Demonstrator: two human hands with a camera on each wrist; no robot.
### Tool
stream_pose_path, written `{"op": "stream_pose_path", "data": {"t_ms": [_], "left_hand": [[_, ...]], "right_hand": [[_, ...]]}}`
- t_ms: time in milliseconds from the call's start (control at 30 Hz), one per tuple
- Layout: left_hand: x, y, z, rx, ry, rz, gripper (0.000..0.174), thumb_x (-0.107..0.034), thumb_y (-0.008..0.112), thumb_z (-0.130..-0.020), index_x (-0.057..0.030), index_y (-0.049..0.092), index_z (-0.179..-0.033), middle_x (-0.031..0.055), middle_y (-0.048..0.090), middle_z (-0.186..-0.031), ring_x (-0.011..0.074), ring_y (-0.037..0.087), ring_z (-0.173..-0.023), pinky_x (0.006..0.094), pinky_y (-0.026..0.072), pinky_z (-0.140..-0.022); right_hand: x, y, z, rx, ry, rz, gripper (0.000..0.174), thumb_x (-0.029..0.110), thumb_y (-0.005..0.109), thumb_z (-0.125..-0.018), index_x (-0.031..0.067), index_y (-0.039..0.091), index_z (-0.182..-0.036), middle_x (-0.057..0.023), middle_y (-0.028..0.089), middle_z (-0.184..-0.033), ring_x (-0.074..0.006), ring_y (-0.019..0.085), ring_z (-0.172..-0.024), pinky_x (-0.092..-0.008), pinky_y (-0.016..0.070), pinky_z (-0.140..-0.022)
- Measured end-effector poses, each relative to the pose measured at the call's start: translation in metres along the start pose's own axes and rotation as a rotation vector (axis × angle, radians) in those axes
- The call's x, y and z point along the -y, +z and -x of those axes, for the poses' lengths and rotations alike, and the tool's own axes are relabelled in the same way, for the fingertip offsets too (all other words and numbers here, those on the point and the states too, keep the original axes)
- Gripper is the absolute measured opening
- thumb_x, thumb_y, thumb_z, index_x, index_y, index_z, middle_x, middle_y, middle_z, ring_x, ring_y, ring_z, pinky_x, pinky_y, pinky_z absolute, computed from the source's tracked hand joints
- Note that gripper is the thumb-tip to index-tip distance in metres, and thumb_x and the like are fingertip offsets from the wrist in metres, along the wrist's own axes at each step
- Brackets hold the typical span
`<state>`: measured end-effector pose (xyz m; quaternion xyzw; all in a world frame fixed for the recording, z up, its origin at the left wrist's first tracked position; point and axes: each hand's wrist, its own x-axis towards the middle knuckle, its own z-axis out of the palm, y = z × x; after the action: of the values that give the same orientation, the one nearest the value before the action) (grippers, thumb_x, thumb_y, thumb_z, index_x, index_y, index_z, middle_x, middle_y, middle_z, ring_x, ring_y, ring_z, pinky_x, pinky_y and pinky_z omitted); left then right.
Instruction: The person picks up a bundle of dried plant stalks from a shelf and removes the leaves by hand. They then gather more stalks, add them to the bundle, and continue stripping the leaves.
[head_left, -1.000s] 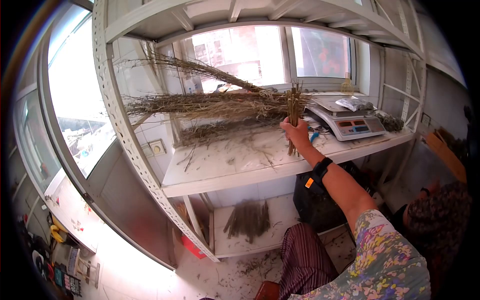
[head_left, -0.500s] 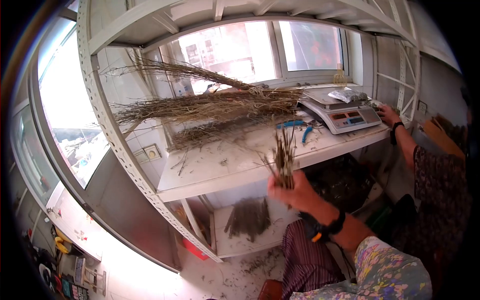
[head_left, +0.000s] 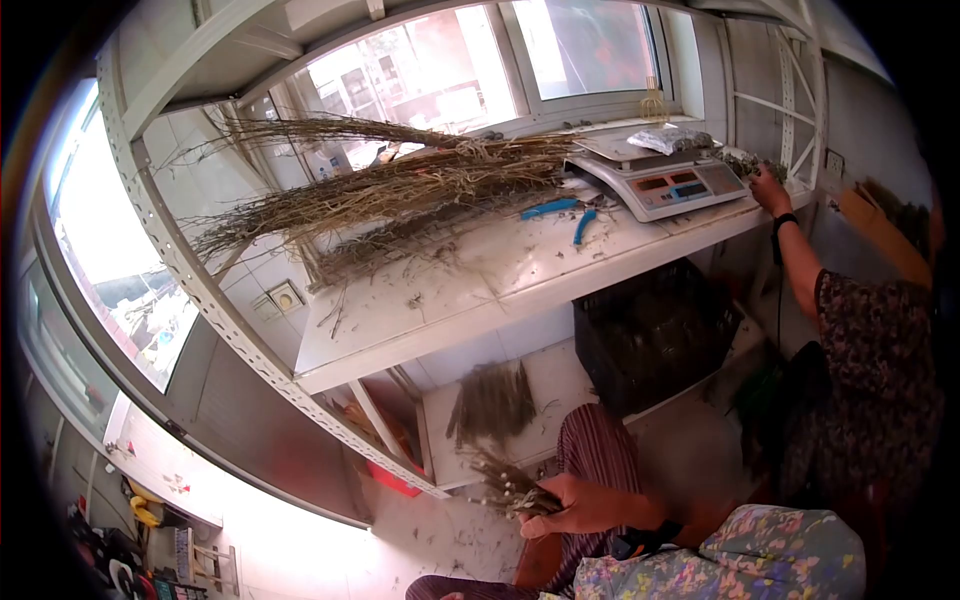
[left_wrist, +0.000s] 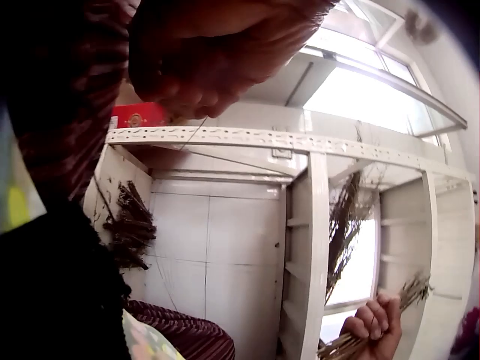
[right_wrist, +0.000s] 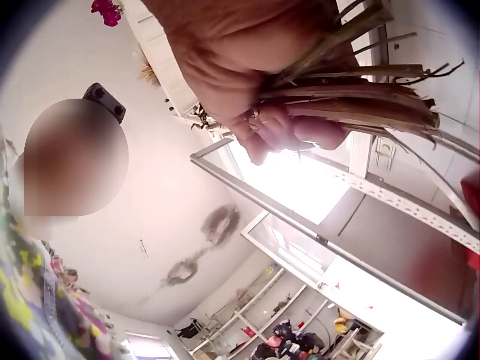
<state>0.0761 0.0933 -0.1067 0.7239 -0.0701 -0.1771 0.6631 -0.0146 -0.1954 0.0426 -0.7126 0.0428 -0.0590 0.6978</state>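
My right hand [head_left: 575, 508] grips a bundle of short cut dry stems [head_left: 505, 488] low in front of the shelf, above my lap. The right wrist view shows the fingers curled round the stems [right_wrist: 360, 105], whose ends fan out past the hand. In the left wrist view the same bundle [left_wrist: 412, 294] sticks out of the right fist. My left hand [left_wrist: 217, 64] fills the top of its wrist view with loosely curled fingers and nothing visible in them; only a sliver of it shows at the head view's bottom edge.
Long dry branches [head_left: 400, 190] lie piled on the white shelf [head_left: 430, 320], beside blue-handled pruning shears [head_left: 550, 208] and a scale [head_left: 670, 190]. Below are a stem heap [head_left: 490, 402] and a black crate [head_left: 650, 340]. Another person's hand [head_left: 768, 190] reaches beside the scale.
My right hand has carried the stem bundle down from the shelf toward my lap, tipping it from upright to sideways. Another person's arm has come in at the right by the scale.
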Motion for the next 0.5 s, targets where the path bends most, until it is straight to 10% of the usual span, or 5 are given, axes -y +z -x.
{"op": "stream_pose_path", "data": {"t_ms": [100,133,433,500], "left_hand": [[-0.034,0.012,-0.005,-0.046,-0.09,-0.05,0.014,-0.014,0.055,-0.09,-0.0029,0.062,-0.082,0.0003,0.05,-0.067,0.01,0.042,-0.056,0.0235,0.0346,-0.052],[-0.033,0.02,-0.009,-0.136,0.663,-0.51,0.015,-0.014,0.057,-0.087,-0.0022,0.061,-0.08,-0.0001,0.048,-0.064,0.0106,0.039,-0.053,0.0262,0.034,-0.05],[-0.16,0.065,0.023,0.062,0.759,-0.719,0.014,-0.012,0.063,-0.083,0.0011,0.065,-0.086,0.0052,0.06,-0.07,0.011,0.052,-0.063,0.0255,0.042,-0.057],[-0.163,0.075,0.027,0.125,0.418,-0.488,0.013,-0.01,0.064,-0.084,0.0008,0.066,-0.091,0.0051,0.063,-0.074,0.013,0.056,-0.068,0.0258,0.0453,-0.064]], "right_hand": [[-0.004,0.007,0.007,0.09,0.01,0.028,0.029,0.031,0.067,-0.088,0.0035,0.058,-0.093,0.0021,0.05,-0.073,-0.0078,0.045,-0.071,-0.0255,0.0377,-0.064],[-0.005,0.009,0.01,0.125,0.038,0.021,0.029,0.03,0.067,-0.088,0.0033,0.058,-0.095,0.0003,0.051,-0.076,-0.0096,0.046,-0.074,-0.026,0.0387,-0.068],[-0.036,0.036,0.014,0.004,-0.188,0.079,0.03,0.025,0.068,-0.084,0.001,0.056,-0.099,-0.0039,0.052,-0.078,-0.0115,0.048,-0.076,-0.0288,0.0417,-0.069],[-0.022,0.039,0.017,0.03,-0.139,0.005,0.031,0.024,0.068,-0.083,0.0009,0.056,-0.1,-0.0047,0.054,-0.079,-0.0113,0.05,-0.077,-0.0291,0.0424,-0.068]]}}
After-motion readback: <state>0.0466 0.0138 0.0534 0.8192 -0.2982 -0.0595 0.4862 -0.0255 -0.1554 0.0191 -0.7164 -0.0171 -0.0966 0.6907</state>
